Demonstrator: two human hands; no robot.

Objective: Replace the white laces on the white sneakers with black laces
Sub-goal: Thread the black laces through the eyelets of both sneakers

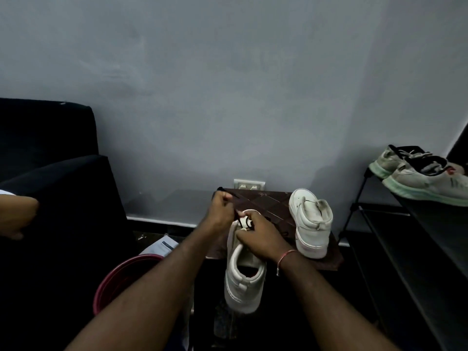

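A white sneaker [244, 282] lies with its heel toward me, partly on a small dark wooden table [273, 203]. My left hand [221, 209] pinches a black lace [238, 214] and holds it taut above the toe end. My right hand [260, 236] grips the sneaker's front by the eyelets, covering the tongue. A short stretch of black lace shows between the hands. The second white sneaker [312, 221] stands upright on the table to the right, heel facing me, touched by neither hand.
A dark sofa [50, 173] fills the left, with another person's arm [15, 214] on it. A maroon basin [126, 277] and a paper [163, 247] lie low left. A black shoe rack [417, 236] at right holds grey-green sneakers [425, 178]. A wall socket [249, 184] sits behind the table.
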